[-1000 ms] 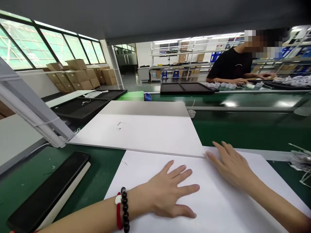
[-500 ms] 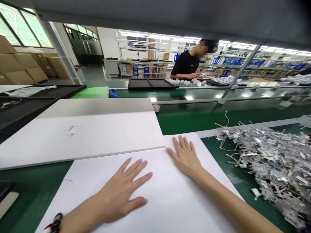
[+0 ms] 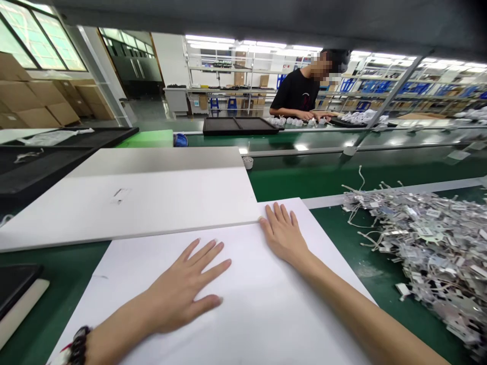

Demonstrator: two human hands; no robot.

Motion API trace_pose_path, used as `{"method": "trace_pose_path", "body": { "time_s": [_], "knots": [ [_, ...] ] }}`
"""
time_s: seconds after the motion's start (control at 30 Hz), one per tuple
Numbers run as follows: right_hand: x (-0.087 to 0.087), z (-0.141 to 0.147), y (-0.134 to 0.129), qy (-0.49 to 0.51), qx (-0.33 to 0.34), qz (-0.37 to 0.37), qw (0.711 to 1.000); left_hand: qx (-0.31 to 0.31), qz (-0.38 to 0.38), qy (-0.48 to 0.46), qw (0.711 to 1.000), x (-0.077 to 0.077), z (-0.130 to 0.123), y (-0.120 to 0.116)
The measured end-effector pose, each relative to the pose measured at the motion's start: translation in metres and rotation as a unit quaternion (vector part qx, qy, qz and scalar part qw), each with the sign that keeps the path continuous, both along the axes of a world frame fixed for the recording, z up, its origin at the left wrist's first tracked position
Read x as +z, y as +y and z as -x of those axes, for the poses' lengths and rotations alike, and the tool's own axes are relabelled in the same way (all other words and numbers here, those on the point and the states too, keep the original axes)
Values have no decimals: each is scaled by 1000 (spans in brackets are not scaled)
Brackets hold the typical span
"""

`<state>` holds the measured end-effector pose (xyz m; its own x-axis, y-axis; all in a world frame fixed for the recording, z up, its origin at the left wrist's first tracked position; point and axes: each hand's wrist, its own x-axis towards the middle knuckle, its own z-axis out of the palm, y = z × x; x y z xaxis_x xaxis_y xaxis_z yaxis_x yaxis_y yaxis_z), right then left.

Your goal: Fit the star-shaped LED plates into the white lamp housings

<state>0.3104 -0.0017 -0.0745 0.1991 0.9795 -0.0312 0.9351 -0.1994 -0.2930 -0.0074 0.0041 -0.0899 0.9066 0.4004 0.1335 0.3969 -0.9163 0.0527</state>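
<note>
A large white sheet (image 3: 266,304) lies on the green table in front of me. My left hand (image 3: 182,289) rests on its left part, palm down with fingers spread, holding nothing. Farther forward, my right hand (image 3: 283,230) lies flat near the sheet's far right corner, fingers stretched out. Its thumb is at the corner of a thick white board (image 3: 171,203), whose near edge overlaps the back of the sheet. A small printed mark (image 3: 122,195) shows on the board.
To the right spreads a heap of small metallic parts with white wires (image 3: 429,238). A black object (image 3: 19,286) sits at the left edge, and black trays (image 3: 45,167) lie behind it. Across the green line, a co-worker (image 3: 299,94) handles small white parts. A grey shelf (image 3: 243,20) hangs overhead.
Both hands and the sheet appear slightly farther left and higher in view, partly as the camera shifts. The thumb of my right hand is now at the board's corner. The co-worker's hands have lowered.
</note>
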Motion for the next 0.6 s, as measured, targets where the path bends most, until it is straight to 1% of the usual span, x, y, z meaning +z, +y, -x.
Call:
{"method": "trace_pose_path", "body": {
  "time_s": [0.1,0.17,0.23,0.3,0.33,0.4,0.5,0.6],
  "knots": [
    [-2,-7,-3,17,11,-49,999,5,23,3,1000,1,-1,1],
    [0,-14,-7,27,40,-81,996,14,41,-10,999,4,-2,-1],
    [4,-21,-11,28,74,-110,991,11,57,-35,998,8,-3,-2],
    [6,-26,-12,20,95,-128,987,3,71,-58,996,11,-2,0],
    [7,-28,-11,15,103,-132,986,-1,78,-65,995,11,-1,1],
    [5,-29,-9,6,118,-132,984,-15,82,-38,996,11,1,5],
    [1,-29,-5,2,133,-118,984,-33,58,-21,998,10,4,11],
    [-3,-30,-1,10,140,-97,985,-34,36,-8,999,10,4,13]
  ]
}}
